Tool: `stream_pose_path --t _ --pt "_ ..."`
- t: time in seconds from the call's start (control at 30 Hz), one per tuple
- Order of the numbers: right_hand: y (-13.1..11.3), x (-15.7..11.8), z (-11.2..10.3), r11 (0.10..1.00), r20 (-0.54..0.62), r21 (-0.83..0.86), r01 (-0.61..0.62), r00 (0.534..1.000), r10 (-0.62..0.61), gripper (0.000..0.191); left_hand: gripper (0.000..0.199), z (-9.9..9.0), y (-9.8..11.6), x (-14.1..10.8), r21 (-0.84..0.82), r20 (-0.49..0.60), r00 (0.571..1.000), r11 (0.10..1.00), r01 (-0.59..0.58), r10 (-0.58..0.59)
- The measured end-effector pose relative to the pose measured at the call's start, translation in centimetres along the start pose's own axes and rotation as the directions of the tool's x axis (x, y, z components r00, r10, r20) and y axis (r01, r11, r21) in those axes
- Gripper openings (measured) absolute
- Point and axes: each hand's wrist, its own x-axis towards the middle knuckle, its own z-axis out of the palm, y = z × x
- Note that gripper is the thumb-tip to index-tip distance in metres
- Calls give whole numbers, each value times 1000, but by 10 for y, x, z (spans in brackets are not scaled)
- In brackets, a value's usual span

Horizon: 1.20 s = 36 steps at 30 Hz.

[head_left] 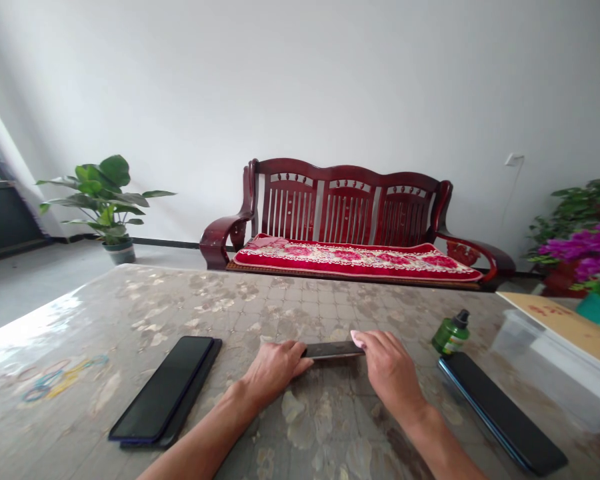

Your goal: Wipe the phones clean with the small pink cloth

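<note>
Between my hands a dark, flat phone (333,349) is held nearly level and seen at a low angle, so its face barely shows. My left hand (275,365) grips its left end, fingers and thumb closed on it. At the other end is my right hand (393,373), its fingers closed on a small pale pink cloth or tissue (357,339) against the phone. Left of my hands lies a black-screened phone (165,387), resting on another dark slab. A black phone with a blue edge (503,410) lies to the right, beside a green pump bottle (451,333).
Several coloured rubber bands (60,381) lie on the patterned tablecloth (310,427) at left. A clear plastic box (545,367) with a tan board (560,320) on it stands at right. Beyond the table are a wooden bench (350,207) and a potted plant (107,200).
</note>
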Motion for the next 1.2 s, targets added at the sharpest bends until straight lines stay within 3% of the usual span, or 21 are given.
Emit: stream_pose_path --t 0.4,0.7,0.83,1.07,1.2 --pt "-33 7 1 986 -46 58 158 987 -155 25 17 11 -4 0 -41 -59 998 999 -22 20" --pt "-68 19 17 968 6 5 252 968 -252 23 15 12 -8 -3 -106 -94 996 994 -15 5" --pt "-57 20 18 970 11 -5 244 970 -244 24 16 11 -9 -4 -125 -91 996 992 12 -24" --pt "-9 21 14 998 -74 -14 65 995 -66 27 16 8 -10 -2 -150 -79 993 986 72 -84" --pt "-23 22 20 993 -83 14 114 990 -112 25 14 12 -10 -1 -162 -83 991 983 86 -100"
